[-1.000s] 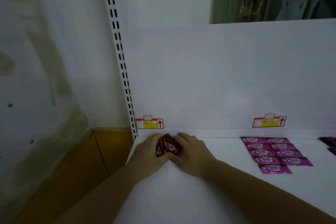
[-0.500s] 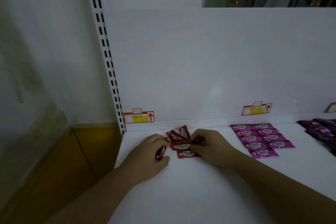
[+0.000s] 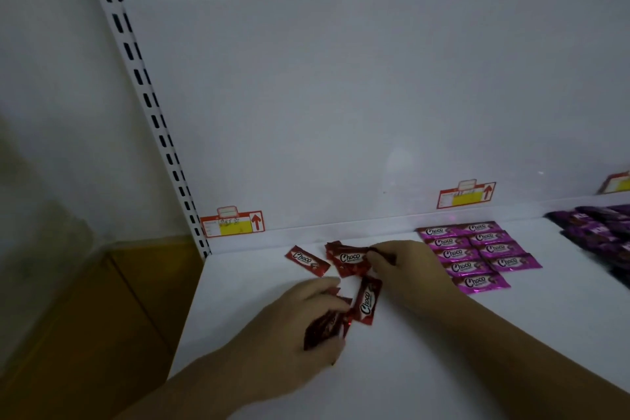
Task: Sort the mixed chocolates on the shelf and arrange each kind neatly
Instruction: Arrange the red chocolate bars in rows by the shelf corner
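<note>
On the shelf [image 3: 443, 368], centre frame, a lone sachet [image 3: 308, 260] lies leftmost. Just right of it is a heap [image 3: 344, 264], whose top sachet [image 3: 349, 257] the right hand [image 3: 409, 273] pinches. Below the heap another sachet [image 3: 366, 304] lies beside the left hand [image 3: 289, 320], which grips a bunch [image 3: 325, 327]. Right of the right hand lies a two-column grid [image 3: 477, 254], and a pile [image 3: 603, 225] sits at the right edge. Behind, tags [image 3: 233, 223] line the foot of the back panel [image 3: 341, 112], and an upright [image 3: 146, 106] climbs toward upper left.

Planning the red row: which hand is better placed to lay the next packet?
Probably right: the right hand pinches a single red packet, while the left hand grips a bundle.
</note>
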